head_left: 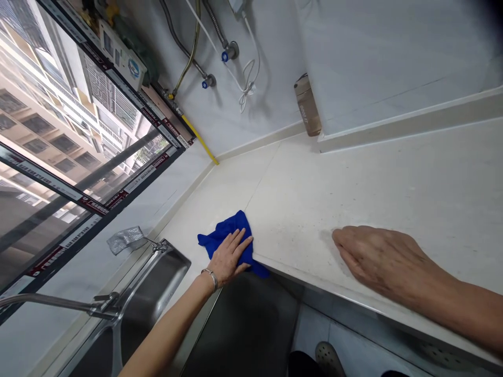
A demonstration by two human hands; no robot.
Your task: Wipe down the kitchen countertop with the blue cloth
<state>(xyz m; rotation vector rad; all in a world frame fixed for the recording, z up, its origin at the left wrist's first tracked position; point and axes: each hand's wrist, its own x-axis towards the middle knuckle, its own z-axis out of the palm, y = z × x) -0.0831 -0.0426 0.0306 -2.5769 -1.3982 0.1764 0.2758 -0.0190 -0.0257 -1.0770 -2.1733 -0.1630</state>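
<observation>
My left hand (231, 255), with a bracelet (212, 279) on its wrist, lies flat with fingers spread on a crumpled blue cloth (222, 236). The cloth rests on the white countertop (306, 193) near its inner corner, and part of it hangs over the front edge. On the right, my right hand (373, 256) is closed, knuckles up, low over the counter. Its fingers are curled together and their undersides are hidden, so anything inside cannot be seen. Small dark specks dot the counter between the hands.
A steel sink (157, 288) with a faucet (106, 306) is at lower left, beside a window (78, 131). A brown bottle-shaped object (307, 104) stands by the wall corner. A yellow pipe (200, 139), valves (230, 52) and hanging cables (247, 86) line the back wall.
</observation>
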